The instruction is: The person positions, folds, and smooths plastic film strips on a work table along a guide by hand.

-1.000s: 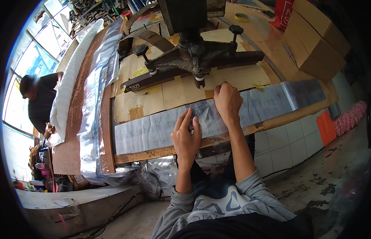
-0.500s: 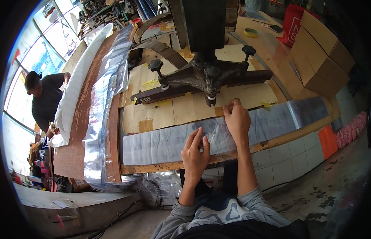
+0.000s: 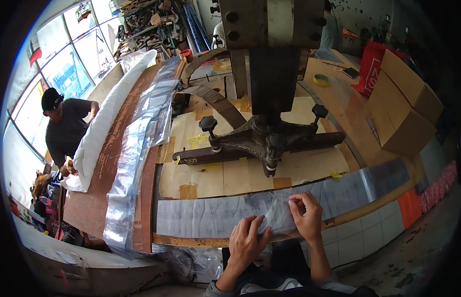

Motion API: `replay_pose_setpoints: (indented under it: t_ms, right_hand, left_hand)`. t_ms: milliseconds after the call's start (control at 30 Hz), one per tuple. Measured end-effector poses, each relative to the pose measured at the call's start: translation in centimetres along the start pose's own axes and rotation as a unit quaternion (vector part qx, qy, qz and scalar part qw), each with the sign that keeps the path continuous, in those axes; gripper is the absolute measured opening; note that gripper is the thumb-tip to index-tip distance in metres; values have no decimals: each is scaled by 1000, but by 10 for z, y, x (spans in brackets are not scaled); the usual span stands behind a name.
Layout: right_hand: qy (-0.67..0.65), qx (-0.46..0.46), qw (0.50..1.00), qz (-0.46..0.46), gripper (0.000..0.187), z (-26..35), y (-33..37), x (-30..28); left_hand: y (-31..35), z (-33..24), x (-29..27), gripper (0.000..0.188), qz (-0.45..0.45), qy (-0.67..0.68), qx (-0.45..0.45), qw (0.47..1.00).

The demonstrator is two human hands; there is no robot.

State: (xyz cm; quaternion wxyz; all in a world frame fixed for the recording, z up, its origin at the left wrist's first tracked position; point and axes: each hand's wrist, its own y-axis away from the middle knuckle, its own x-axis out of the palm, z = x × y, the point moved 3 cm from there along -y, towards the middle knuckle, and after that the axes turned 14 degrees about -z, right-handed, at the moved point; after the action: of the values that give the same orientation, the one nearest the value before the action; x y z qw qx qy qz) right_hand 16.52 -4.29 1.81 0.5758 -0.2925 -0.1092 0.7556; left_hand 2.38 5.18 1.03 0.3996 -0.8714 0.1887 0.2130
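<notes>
Large white letters inside a white outline are borne by the red bag (image 3: pixel 370 67), partly hidden by the cardboard box (image 3: pixel 401 106); a short pale marking is carried near the left end of the dark bar (image 3: pixel 230 155), too small to be read surely; on the shirt (image 3: pixel 272 286), only part of a pale print is shown.

head fisheye | from wearer's head | faces down and forward | workbench (image 3: pixel 347 96) close below

The workbench (image 3: pixel 191 241) carries a pale board (image 3: pixel 213 183), plastic strip (image 3: pixel 339 195), yellow tape roll (image 3: pixel 320 84) and cardboard box (image 3: pixel 404 104).
</notes>
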Motion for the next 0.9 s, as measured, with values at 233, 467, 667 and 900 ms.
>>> replay_pose_setpoints:
  t_ms: [233, 467, 667, 900]
  right_hand:
    - [5, -1, 1000, -1, 9, 0, -3, 4]
    - [25, -8, 1000, 7, 12, 0, -4, 5]
    - [26, -7, 1000, 6, 13, 0, -3, 5]
    - [24, -7, 1000, 4, 13, 1, -4, 5]
  left_hand:
    - [4, 0, 10, 24, -44, -95, 77, 992]
    - [1, -1, 11, 20, -21, -112, 68, 991]
    - [0, -1, 10, 20, -14, -110, 70, 991]
    - [1, -1, 11, 19, -21, -117, 80, 990]
